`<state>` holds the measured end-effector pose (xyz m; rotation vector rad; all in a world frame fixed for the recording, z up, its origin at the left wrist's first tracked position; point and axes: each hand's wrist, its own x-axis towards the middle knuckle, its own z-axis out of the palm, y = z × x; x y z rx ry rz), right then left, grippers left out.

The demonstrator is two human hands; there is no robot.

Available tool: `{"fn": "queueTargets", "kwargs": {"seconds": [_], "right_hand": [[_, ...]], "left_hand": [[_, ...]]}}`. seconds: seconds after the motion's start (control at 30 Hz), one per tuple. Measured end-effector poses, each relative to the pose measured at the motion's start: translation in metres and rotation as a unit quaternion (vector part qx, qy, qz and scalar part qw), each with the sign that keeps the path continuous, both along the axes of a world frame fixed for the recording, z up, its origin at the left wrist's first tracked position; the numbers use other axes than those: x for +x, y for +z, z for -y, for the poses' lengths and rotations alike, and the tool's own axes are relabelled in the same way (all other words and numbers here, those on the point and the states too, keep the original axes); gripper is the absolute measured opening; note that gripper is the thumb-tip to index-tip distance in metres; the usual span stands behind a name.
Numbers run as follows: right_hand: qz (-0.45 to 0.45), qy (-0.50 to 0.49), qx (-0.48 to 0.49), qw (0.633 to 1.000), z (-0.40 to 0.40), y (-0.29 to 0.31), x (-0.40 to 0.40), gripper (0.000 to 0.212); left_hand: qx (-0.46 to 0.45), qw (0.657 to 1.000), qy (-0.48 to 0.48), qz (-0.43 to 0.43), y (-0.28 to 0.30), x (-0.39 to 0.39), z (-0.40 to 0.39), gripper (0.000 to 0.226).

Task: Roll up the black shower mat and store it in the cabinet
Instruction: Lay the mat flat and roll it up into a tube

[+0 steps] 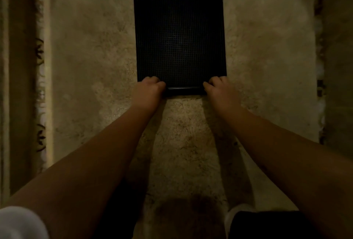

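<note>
The black shower mat (179, 32) lies flat on a mottled beige stone floor, a rectangle with a fine grid texture. Its near edge is curled into a small roll (184, 90). My left hand (150, 89) grips the near left corner of that roll, fingers closed over it. On the near right corner my right hand (219, 90) holds the roll in the same way. Both forearms reach forward from the bottom of the view. No cabinet is in view.
The stone floor (91, 67) spreads around the mat in dim light. A patterned tile border (40, 78) and a raised ledge run down the left side. Another border (321, 78) runs down the right. My dark-clothed knees (267, 225) are at the bottom.
</note>
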<state>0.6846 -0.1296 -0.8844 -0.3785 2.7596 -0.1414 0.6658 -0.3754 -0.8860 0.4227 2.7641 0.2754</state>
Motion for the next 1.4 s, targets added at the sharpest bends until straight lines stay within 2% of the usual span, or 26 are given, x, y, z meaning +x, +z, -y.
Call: {"fn": "queueTargets", "kwargs": {"seconds": [0.3,0.67,0.77,0.83,0.9,0.93,1.03,1.13,1.23,1.3,1.4], "right_hand": [[0.031,0.024,-0.005,0.999,-0.010,-0.001,-0.007,0.056],[0.041,0.027,0.027,0.998,-0.002,0.011,-0.020,0.038],[0.065,0.053,0.041,0.996,-0.005,0.015,-0.016,0.035],[0.096,0.066,0.036,0.993,-0.009,0.019,-0.009,0.032],[0.120,0.038,0.002,0.992,-0.011,0.022,-0.004,0.028],[0.128,0.017,-0.017,0.991,-0.012,0.024,-0.003,0.028],[0.145,-0.009,-0.045,0.988,-0.014,0.022,-0.005,0.029],[0.158,-0.033,-0.057,0.985,-0.015,0.019,-0.009,0.028],[0.178,-0.057,-0.067,0.980,-0.015,0.014,-0.013,0.029],[0.166,-0.072,-0.090,0.979,-0.015,0.013,-0.014,0.029],[0.071,-0.050,-0.068,0.994,-0.014,0.012,-0.012,0.035]], "left_hand": [[-0.019,0.998,-0.046,-0.024,-0.006,0.017,0.006,0.044],[-0.040,0.998,-0.056,-0.016,-0.003,0.000,0.000,0.028],[-0.031,0.998,-0.051,0.022,0.000,0.006,0.004,0.019],[-0.033,0.997,-0.044,0.062,0.001,0.014,0.008,0.029],[-0.019,0.996,-0.044,0.081,0.004,0.022,0.011,0.037],[-0.003,0.996,-0.048,0.075,0.005,0.025,0.012,0.034],[0.029,0.998,-0.058,0.018,0.006,0.034,0.012,0.028],[0.011,0.998,-0.057,-0.002,0.004,0.044,0.008,0.035],[-0.014,0.999,-0.037,-0.001,0.002,0.037,0.003,0.032],[-0.010,0.999,-0.045,0.015,0.002,0.025,0.002,0.028],[0.022,0.998,-0.035,0.044,0.003,0.010,0.007,0.029]]}}
